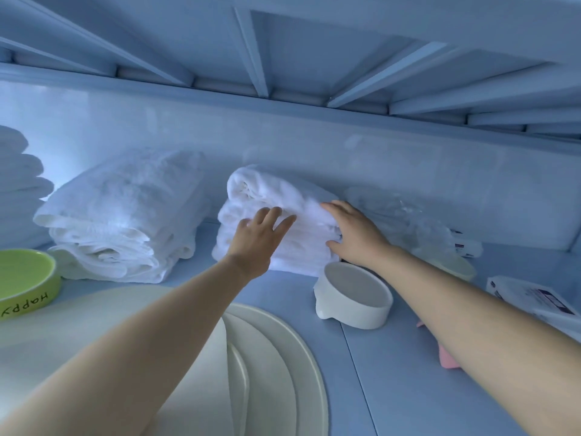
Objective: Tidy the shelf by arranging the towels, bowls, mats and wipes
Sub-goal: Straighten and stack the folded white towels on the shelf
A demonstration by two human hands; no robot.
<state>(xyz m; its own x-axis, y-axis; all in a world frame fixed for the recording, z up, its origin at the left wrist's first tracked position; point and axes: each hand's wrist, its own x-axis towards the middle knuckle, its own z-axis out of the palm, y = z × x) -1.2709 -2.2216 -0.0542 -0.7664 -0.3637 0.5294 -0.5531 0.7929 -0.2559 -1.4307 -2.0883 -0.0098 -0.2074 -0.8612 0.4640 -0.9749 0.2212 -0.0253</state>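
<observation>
Fingers (273, 217) of left hand (256, 240) spread and straight, pressed flat on the front of the middle towels (267, 196). Fingers (333, 209) of right hand (355, 237) close together over the same towels' right end, thumb apart, lower on that end.

Nearest, at the shelf's (424, 388) front edge: pale oval mats (283, 357), overlapping, partly under the left forearm. At the left edge: green bowl (28, 278). Just below the right wrist: white bowl (355, 297), close against the foot of the middle towels. Under the right forearm: something pink (448, 361), mostly hidden. At the right edge: wipes (534, 298).

Farther back, along the rear wall: middle towels, folded and stacked, mid-shelf; left towels (125, 215) just beside; clear wrapped pack (408, 215) just right; corner towels (19, 184) at the far left.
</observation>
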